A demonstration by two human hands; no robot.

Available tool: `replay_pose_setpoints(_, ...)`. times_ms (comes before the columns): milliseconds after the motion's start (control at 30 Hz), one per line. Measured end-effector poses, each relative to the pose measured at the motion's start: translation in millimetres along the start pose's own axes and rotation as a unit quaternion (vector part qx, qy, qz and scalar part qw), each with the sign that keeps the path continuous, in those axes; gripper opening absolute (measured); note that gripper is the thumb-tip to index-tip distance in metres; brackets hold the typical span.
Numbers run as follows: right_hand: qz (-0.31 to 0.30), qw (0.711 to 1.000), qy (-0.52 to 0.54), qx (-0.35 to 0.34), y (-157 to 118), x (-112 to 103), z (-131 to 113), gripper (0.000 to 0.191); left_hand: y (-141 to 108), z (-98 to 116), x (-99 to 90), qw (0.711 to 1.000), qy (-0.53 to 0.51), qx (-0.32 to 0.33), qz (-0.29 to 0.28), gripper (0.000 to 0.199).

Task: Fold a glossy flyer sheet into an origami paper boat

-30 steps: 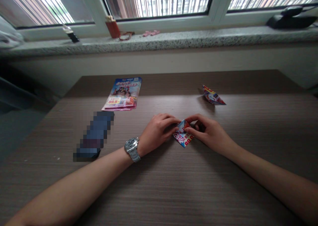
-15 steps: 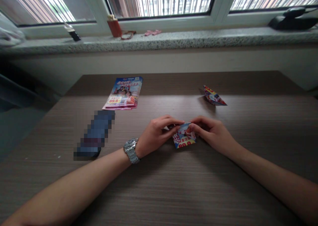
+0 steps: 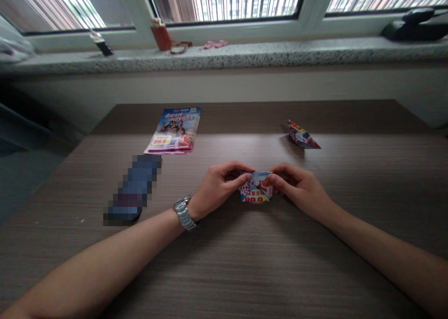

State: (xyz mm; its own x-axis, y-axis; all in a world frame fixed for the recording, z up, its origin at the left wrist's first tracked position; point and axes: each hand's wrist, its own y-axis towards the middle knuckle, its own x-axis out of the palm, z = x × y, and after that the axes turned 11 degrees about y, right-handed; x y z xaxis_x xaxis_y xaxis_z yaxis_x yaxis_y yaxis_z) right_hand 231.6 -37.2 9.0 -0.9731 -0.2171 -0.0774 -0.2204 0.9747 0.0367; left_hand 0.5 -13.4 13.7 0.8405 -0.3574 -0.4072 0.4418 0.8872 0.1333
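Observation:
A small folded paper piece [image 3: 257, 188], printed in blue, red and yellow, is held up just over the table in front of me. My left hand [image 3: 227, 183], with a metal watch [image 3: 185, 213] on its wrist, pinches the paper's upper left corner between thumb and fingers. At the upper right corner, my right hand [image 3: 296, 186] pinches it the same way. Some fingertips are hidden behind the paper. Beyond my right hand stands a folded paper shape [image 3: 302, 136] with pointed ends and similar print.
A stack of printed flyers [image 3: 175, 130] lies at the back left of the wooden table [image 3: 224, 272]. Nearer is a dark, pixelated flat object [image 3: 135, 188]. On the stone windowsill [image 3: 266, 55] are a red container [image 3: 161, 36], a small dark-and-clear bottle [image 3: 102, 44] and a black device [image 3: 415, 27].
The folded paper has turned from a tilt to nearly level and risen slightly. My left thumb and fingers have shifted a little left, to its corner. My right hand stays almost in place.

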Motion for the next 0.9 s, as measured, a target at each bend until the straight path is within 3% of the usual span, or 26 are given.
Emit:
replay_pose_setpoints(600,-0.012,0.999,-0.039,-0.012,-0.7,-2.1,-0.6,0.027,-0.1,-1.4,-0.7,1.000,-0.002,-0.002,-0.013,0.019)
replay_pose_setpoints(900,0.018,0.999,-0.021,-0.018,-1.9,-1.6,4.1,0.030,2.3,-4.3,-0.2,0.997,-0.066,-0.032,-0.010,0.024)
